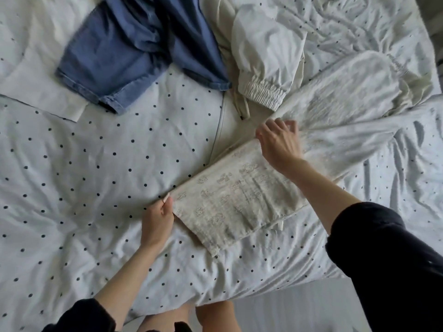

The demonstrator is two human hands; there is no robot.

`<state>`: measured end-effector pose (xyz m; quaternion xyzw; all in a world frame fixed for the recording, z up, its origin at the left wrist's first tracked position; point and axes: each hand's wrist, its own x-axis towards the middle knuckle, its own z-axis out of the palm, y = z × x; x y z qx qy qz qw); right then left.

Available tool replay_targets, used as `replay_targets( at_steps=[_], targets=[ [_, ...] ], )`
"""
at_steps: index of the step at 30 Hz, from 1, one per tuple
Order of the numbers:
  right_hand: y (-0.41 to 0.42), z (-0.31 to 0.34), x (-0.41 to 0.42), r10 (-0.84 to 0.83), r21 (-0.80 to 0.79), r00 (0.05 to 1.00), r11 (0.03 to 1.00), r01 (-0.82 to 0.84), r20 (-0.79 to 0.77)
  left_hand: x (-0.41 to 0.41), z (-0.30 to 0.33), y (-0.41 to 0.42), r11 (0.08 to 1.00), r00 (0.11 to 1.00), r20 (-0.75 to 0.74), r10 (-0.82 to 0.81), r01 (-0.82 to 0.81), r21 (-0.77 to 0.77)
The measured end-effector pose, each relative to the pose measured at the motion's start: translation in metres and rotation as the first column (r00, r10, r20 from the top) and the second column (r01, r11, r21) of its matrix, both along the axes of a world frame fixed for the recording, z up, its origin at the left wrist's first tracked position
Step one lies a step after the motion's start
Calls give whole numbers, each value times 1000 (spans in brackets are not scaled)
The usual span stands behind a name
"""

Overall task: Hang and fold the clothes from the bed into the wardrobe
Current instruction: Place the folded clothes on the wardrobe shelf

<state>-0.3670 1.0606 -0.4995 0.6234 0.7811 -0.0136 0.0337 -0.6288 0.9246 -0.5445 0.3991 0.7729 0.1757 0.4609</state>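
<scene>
Hands — perhaps embroidered folded cloth

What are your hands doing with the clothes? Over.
Left hand pinches cream garment corner. Right hand grips its far fold. Jeans and white jacket wait beyond.

Whites, creams and one blue on a dotted bed

The duvet cover is pale blue-white with small dark navy dots. At centre lies a cream folded garment with faint embroidered motifs in the same tone. Upper left of the frame, the jeans are mid-blue denim; upper centre, a jacket is off-white. Both sleeves are black.
</scene>
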Motion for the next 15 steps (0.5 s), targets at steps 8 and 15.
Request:
replay_targets(
  at_steps=[8,15],
  targets=[
    [9,-23,11,51,-57,994,997,-56,-96,9,-11,11,996,976,-206,67,-77,-39],
    [5,0,91,75,110,985,992,-58,-158,71,24,16,978,870,-463,169,-88,192]
  ],
)
